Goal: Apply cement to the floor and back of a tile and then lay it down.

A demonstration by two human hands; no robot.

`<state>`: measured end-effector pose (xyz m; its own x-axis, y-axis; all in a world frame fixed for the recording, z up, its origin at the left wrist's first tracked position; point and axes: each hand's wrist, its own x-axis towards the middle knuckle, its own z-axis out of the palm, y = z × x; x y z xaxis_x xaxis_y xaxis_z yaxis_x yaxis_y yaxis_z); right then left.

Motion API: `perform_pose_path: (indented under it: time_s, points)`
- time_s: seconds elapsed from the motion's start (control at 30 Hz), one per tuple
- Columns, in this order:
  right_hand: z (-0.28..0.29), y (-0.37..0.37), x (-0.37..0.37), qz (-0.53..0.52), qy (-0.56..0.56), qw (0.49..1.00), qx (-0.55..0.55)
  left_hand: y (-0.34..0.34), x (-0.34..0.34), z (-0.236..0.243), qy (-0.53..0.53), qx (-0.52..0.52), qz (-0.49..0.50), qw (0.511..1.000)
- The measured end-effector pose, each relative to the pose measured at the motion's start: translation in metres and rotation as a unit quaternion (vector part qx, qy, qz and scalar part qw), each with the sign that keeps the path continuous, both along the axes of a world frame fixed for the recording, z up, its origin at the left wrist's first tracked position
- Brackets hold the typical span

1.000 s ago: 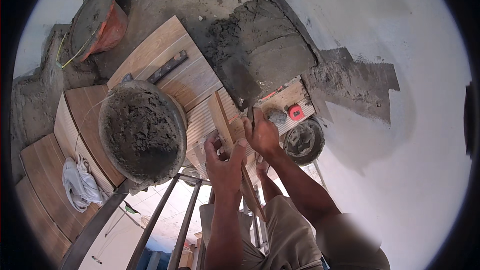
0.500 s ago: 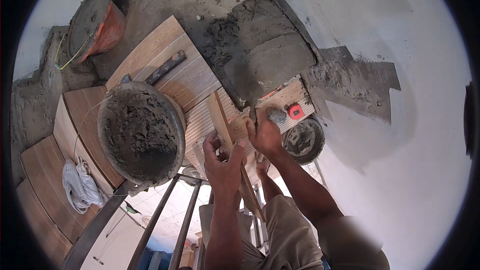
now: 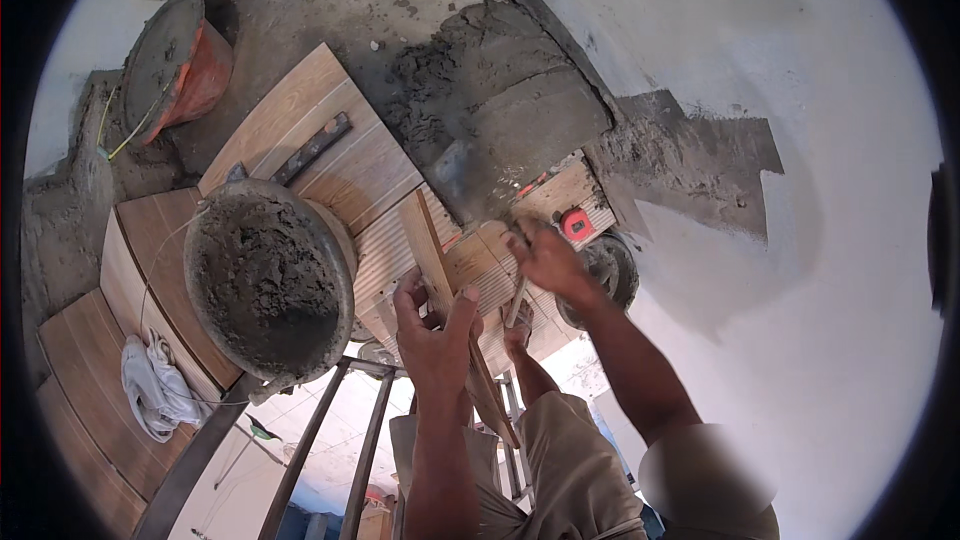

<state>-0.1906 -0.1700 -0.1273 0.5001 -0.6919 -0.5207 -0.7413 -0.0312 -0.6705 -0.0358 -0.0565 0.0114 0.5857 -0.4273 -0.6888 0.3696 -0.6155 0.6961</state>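
My left hand (image 3: 432, 325) grips a long, narrow wooden board (image 3: 430, 240), thumb on one side and fingers on the other. The board slants from the tiles down toward my legs. My right hand (image 3: 550, 265) is curled over the tiles, slightly smeared by motion. A pale handle-like piece (image 3: 517, 298) shows just below its fingers, but what it grips is hidden. Right beside that hand lies a red tape measure (image 3: 576, 224) on a tile piece. Beyond both hands, wet grey mortar (image 3: 530, 90) is spread, smooth in part and lumpy at its left.
A large basin of mortar (image 3: 265, 280) stands at left on wood-look tiles (image 3: 330, 130), near a dark metal bar (image 3: 312, 148). An orange bucket (image 3: 205, 75) tilts farther back. A smaller bucket (image 3: 615, 280) sits by the right wall; metal railings (image 3: 370, 440) run below.
My right hand has turned and shifted toward the tape measure; the grey blade-like piece beside it is no longer visible. My left hand keeps hold of the board. The whole view has shifted slightly.
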Motion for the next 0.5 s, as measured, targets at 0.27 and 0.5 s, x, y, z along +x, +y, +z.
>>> perform_pose_path:
  time_s: [0.27, 0.5]
  points:
    - [-0.005, -0.062, -0.042, -0.192, -0.002, 0.98, -0.06, -0.001, -0.004, -0.004, 0.009, -0.001, -0.009, 1.0]
    - [-0.024, -0.012, -0.05, 0.013, -0.118, 0.983, -0.136, -0.002, -0.009, -0.016, -0.021, -0.019, -0.026, 0.999]
